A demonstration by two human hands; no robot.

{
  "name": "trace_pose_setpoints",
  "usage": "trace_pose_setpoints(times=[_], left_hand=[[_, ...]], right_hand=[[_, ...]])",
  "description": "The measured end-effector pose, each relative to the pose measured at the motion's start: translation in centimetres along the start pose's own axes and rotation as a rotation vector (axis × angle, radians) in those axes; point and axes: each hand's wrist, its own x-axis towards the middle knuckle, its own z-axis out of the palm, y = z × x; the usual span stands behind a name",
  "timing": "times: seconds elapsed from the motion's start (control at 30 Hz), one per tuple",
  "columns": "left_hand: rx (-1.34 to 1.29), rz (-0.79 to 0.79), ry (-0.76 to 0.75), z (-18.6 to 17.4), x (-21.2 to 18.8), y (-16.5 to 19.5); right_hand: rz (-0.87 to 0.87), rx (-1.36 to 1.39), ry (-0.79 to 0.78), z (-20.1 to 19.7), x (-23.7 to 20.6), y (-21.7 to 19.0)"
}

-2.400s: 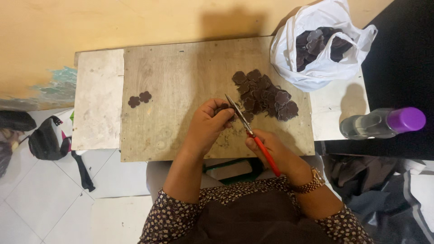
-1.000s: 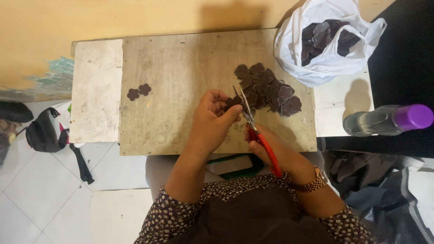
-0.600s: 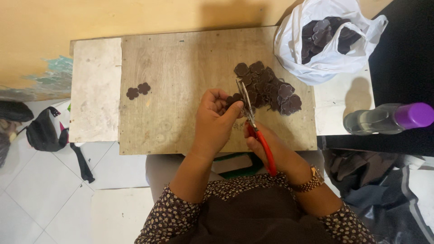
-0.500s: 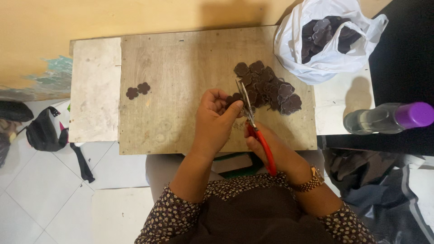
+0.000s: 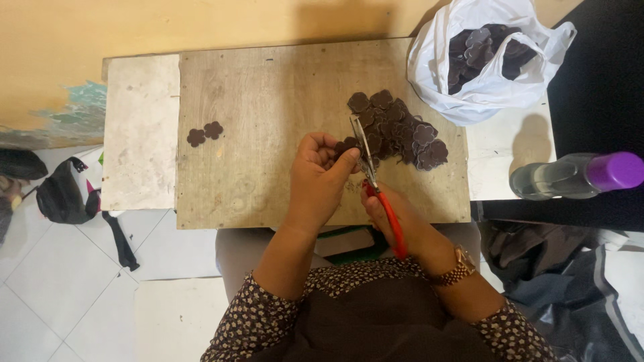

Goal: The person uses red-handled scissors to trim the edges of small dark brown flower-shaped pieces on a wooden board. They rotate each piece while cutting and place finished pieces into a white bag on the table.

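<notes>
Two hands work together: left hand (image 5: 323,173) pinches a dark piece (image 5: 346,145), right hand (image 5: 397,216) grips red scissors (image 5: 376,184) beside it.

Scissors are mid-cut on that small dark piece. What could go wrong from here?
The scissors run right beside the left hand fingertips pinching the dark flower piece, so a nick seems possible. The right hand works next to the pile of cut pieces, which could get scattered off the wooden board.

Sleeves: dark brown fabric sleeves (image 5: 265,315) with a small pale floral print, ending at mid-forearm.
Front: plain dark brown apron-like garment (image 5: 382,328).
Right wrist: gold-toned metal-link wristwatch (image 5: 455,267).
</notes>
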Motion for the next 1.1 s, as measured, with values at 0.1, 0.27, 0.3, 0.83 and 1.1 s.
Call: trace_pose_setpoints(times=[0.1, 0.27, 0.3, 0.83, 1.1], left_hand=[[0.017, 0.006, 0.008, -0.1, 0.0, 0.0], [-0.034, 0.004, -0.002, 0.0, -0.1, -0.1], [-0.044, 0.004, -0.002, 0.0, 0.0, -0.1], [0.014, 0.002, -0.009, 0.0, 0.2, -0.1], [-0.043, -0.01, 0.0, -0.2, 0.2, -0.5]], right_hand=[[0.037, 0.017, -0.006, 0.2, 0.2, 0.4], [-0.028, -0.019, 0.02, 0.0, 0.0, 0.9], [-0.054, -0.03, 0.031, 0.0, 0.0, 1.0], [-0.133, -0.029, -0.026, -0.8, 0.2, 0.7], [-0.121, -0.016, -0.02, -0.6, 0.2, 0.8]])
